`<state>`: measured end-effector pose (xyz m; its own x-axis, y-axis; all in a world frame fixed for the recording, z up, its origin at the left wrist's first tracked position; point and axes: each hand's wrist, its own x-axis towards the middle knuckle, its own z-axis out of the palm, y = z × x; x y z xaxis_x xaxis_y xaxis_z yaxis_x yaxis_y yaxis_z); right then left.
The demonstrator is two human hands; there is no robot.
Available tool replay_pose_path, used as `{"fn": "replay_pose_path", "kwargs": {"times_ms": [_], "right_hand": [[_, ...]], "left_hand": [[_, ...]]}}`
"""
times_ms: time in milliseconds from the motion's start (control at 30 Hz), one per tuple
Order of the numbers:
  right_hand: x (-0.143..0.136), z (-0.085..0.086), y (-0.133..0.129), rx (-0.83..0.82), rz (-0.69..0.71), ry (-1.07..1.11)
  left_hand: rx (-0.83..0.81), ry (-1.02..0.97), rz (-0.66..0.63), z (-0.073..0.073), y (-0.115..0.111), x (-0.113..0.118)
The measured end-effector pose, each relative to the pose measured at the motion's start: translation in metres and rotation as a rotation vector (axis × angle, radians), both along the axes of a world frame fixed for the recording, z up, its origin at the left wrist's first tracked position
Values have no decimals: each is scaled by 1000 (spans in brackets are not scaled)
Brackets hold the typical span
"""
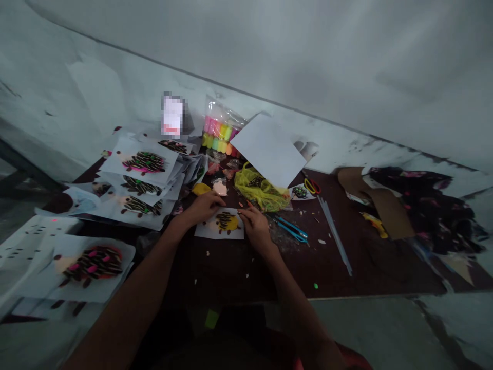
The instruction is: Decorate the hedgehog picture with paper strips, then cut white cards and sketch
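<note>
A small white sheet of paper (pixel 205 230) lies flat on the dark table in front of me. It bears a hedgehog picture (pixel 227 222) with a yellow body and dark strips. My left hand (pixel 204 206) rests at the sheet's upper left edge with its fingers bent together; what they hold, if anything, is too small to make out. At the sheet's upper right corner, my right hand (pixel 254 224) has thumb and fingers closed on the edge. Just beyond my left fingers are a pale pink lump (pixel 220 187) and a yellow lump (pixel 201 188), which look like modelling clay.
Stacked hedgehog pictures (pixel 144 163) fill the left side. A yellow plastic bag (pixel 252 187), a bag of coloured clay (pixel 219 134) and a large white sheet (pixel 269 149) stand behind. To the right lie a blue cutter (pixel 291 229), scissors (pixel 311 186), glue sticks (pixel 336 236) and a yellow glue gun (pixel 375 224).
</note>
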<state>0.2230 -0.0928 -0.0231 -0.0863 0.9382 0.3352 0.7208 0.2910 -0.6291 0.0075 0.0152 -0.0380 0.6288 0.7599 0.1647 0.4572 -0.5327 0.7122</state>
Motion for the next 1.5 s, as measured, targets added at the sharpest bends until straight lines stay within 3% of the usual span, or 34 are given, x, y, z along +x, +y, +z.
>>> {"fn": "replay_pose_path", "kwargs": {"times_ms": [1500], "right_hand": [[-13, -1, 6, -31, 27, -467]], "left_hand": [[20, 18, 4, -7, 3, 0]]}}
